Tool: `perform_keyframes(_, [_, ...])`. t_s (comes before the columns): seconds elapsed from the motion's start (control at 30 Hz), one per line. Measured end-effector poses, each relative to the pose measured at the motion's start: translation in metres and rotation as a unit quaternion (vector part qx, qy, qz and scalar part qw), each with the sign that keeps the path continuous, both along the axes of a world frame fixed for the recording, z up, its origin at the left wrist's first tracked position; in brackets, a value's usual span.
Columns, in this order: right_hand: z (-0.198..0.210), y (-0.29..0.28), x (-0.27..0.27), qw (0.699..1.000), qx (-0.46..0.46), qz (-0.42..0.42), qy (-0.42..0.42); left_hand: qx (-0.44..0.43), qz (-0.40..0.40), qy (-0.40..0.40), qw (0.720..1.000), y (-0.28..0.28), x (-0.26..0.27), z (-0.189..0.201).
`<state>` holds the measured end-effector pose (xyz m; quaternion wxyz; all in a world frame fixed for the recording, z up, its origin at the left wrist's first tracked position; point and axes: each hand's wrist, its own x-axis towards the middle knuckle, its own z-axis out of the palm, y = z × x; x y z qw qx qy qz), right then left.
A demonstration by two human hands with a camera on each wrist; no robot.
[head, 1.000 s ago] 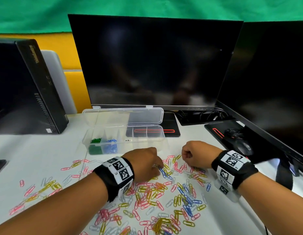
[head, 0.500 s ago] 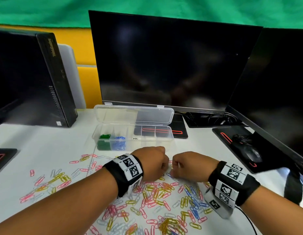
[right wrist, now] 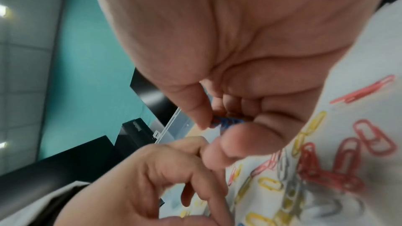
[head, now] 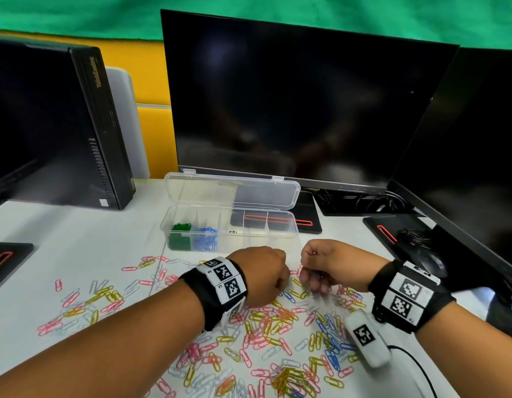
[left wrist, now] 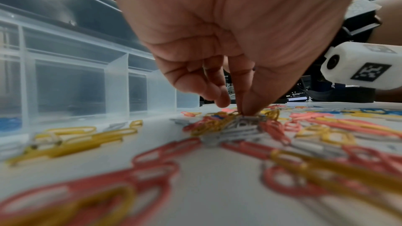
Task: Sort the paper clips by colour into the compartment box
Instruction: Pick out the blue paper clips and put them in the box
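Right hand (right wrist: 217,78) has a few blue clips (right wrist: 226,121) pinched in curled fingers, lifted off the pile. Left hand (left wrist: 228,44) is pinching down into the loose clips (head: 277,326) on the worktop (head: 77,254). Compartment box (head: 229,228) sits open just behind, blue already next to green. I'd gather blues one colour at a time, then drop them in the second slot

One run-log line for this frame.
left hand: pinching at mixed paper clip pile | right hand: holds blue paper clips | clear plastic compartment box: open
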<state>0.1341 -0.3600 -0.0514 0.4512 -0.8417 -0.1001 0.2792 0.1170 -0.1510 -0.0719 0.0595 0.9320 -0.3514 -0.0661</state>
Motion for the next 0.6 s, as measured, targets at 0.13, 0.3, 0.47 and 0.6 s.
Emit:
perform_keyframes(0.13, [0.000, 0.011, -0.003, 0.986, -0.129, 0.038, -0.096, 0.016, 0.009, -0.010, 1.000, -0.001, -0.001, -0.003])
perform_keyframes(0.3, [-0.005, 0.032, -0.011, 0.924, -0.277, 0.157, -0.213, -0.010, 0.049, -0.025, 0.998, -0.003, -0.003, 0.002])
perform_keyframes(0.47, [-0.012, 0.045, -0.008, 0.914, -0.296, 0.172, -0.217, -0.066, 0.086, -0.038, 0.993, 0.001, -0.002, 0.009])
perform_keyframes(0.6, [-0.015, 0.049, -0.008, 0.919, -0.309, 0.173, -0.176, -0.085, 0.106, -0.043, 0.990, 0.000, -0.003, 0.013])
